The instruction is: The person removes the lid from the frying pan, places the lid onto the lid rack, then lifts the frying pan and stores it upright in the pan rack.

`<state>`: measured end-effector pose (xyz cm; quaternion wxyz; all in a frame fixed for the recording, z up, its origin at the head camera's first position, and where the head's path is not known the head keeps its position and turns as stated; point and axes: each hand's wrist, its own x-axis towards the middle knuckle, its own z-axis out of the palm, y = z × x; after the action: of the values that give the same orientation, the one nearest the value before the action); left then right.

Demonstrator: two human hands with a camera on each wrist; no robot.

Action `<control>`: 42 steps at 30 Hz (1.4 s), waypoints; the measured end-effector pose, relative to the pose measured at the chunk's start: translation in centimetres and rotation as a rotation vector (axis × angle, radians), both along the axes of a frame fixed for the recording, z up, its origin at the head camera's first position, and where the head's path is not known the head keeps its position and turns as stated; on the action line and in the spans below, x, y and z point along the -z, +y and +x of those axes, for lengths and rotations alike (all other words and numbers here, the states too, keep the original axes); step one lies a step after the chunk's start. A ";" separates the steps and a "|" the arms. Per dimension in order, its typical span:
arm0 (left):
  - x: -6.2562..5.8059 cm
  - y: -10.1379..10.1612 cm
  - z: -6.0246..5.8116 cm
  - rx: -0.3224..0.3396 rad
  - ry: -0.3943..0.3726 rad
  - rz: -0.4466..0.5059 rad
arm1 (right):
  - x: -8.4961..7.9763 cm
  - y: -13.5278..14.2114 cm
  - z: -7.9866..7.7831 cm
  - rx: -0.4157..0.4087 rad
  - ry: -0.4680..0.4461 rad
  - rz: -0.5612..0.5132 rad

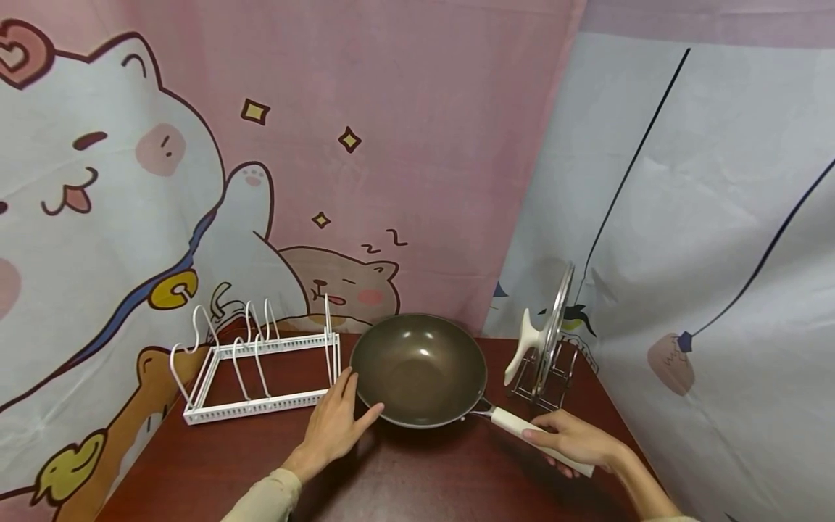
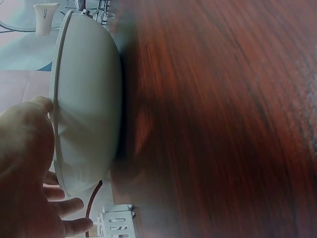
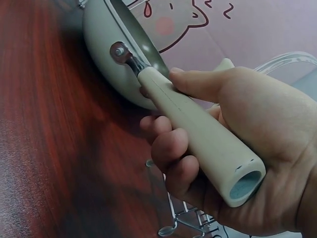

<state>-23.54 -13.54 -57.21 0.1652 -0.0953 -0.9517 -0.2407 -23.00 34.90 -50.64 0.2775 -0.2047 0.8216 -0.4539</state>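
A wok [image 1: 420,373] with a dark grey-brown inside, a pale outside [image 2: 89,104] and a cream handle [image 1: 512,422] sits on the table, its handle pointing to the front right. My right hand [image 1: 574,438] grips that handle; in the right wrist view its fingers [image 3: 171,146] curl round from below and the thumb lies along the top. At the wok's left side, my left hand [image 1: 335,420] touches the rim with fingers spread and fairly straight. The left wrist view shows the thumb at the rim and the other fingers reaching beyond it.
Left of the wok stands a white rack [image 1: 261,399] with upright wire dividers. On the right, a small metal wire stand [image 1: 544,391] holds a glass lid [image 1: 557,319] upright, near a cream handle-like piece [image 1: 522,348]. Printed curtains [image 1: 424,145] hang behind the dark red-brown table [image 1: 417,478].
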 end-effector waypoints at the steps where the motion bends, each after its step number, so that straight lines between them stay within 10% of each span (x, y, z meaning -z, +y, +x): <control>1: 0.0 0.0 0.0 0.003 -0.001 0.003 | 0.0 0.0 0.1 0.004 0.005 0.003; 42: -0.8 -1.6 -2.6 0.157 -0.169 0.117 | 1.7 -2.5 2.8 0.036 -0.191 -0.186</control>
<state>-26.10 -15.14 -56.46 0.0704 -0.1389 -0.9362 -0.3151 -20.18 32.36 -52.37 0.3260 -0.1706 0.7496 -0.5503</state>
